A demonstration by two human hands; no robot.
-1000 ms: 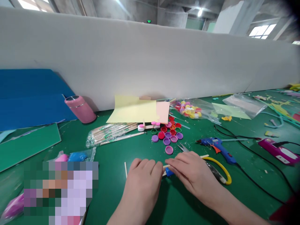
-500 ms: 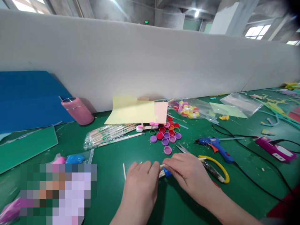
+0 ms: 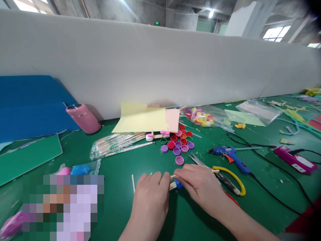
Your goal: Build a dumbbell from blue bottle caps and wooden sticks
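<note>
My left hand point(image 3: 151, 195) is closed on thin wooden sticks point(image 3: 173, 186) just above the table, its fingers curled over them. At the other end, my right hand point(image 3: 200, 182) pinches the same sticks next to a small blue piece point(image 3: 178, 183) whose kind I cannot make out. Most of the sticks' length is hidden under both hands. A stick end point(image 3: 215, 171) pokes out past the right knuckles. Left of my left hand, another pale stick point(image 3: 133, 182) shows. Beside and partly behind my right hand lie scissors point(image 3: 197, 159) and yellow-handled cutters point(image 3: 242, 185).
Colourful bottle caps point(image 3: 177, 151) lie ahead of my hands, near a bag of wooden sticks point(image 3: 117, 144). A blue glue gun point(image 3: 233, 158) with its cord is on the right. A pink flask point(image 3: 84, 118) leans at the left. A white partition point(image 3: 150, 67) stands behind.
Both hands keep their hold on the sticks. My right hand has shifted very slightly left, and a little more of the red handle beside it shows.
</note>
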